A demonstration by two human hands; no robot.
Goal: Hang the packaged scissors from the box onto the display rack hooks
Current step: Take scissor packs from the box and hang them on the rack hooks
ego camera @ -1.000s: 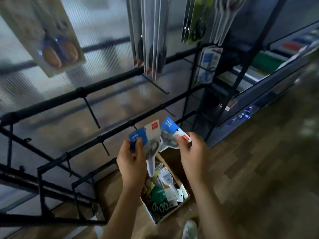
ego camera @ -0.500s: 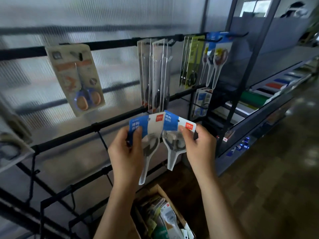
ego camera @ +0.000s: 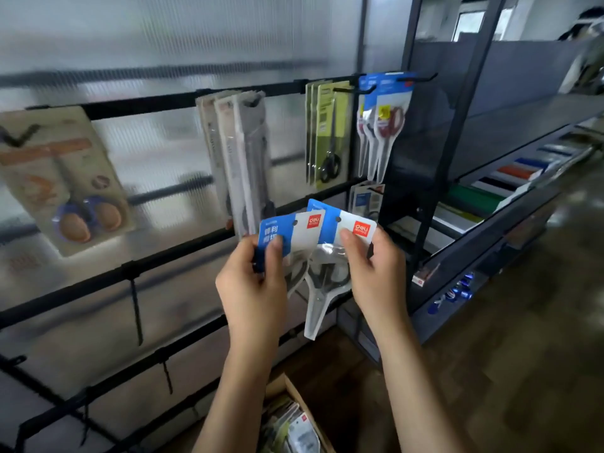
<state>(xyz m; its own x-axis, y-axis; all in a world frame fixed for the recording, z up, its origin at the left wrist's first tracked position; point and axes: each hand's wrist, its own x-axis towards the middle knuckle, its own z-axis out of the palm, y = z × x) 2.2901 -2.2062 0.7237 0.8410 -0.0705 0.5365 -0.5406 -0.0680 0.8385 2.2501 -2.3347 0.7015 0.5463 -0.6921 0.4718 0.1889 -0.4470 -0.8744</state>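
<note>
Clear packs (ego camera: pixel 322 256) overlap (blades hidden) behind hands (ego camera: pixel 251 282).

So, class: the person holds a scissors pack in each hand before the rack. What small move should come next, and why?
Probably lift the right hand and its pack toward the top-right hook, where matching blue-topped packs hang; its punched hole faces up.

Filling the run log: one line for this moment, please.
left hand: pinches scissors pack | right hand: pinches second pack | neither hung | box below
</note>
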